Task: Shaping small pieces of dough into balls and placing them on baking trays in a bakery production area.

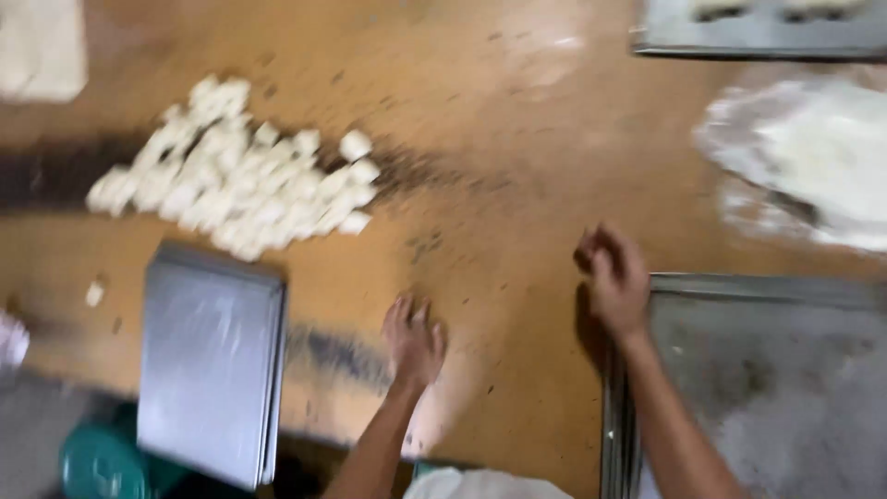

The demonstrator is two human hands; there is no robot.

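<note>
**Bare hands over a floured wooden worktable**

A broad brown wooden worktable (499,185), scuffed and dusted with flour, fills the blurred view from above. At its right edge lies a large grey metal baking tray (785,388), its floor smeared with flour; a second, smaller stack of metal trays (211,360) rests at the near left edge, overhanging a green round object (97,462) below. A mound of flour (813,157) spreads at the far right, beneath another tray (767,32) at the top edge. Left of centre sits a heap of small white dough pieces (240,176), with a stray piece (94,294) nearer the edge. The person's left hand (413,337) lies flat on the bare wood, fingers spread, holding nothing. The right hand (614,277) hovers by the large tray's near corner, fingers curled inward; whether it has hold of anything cannot be told through the blur.
</note>
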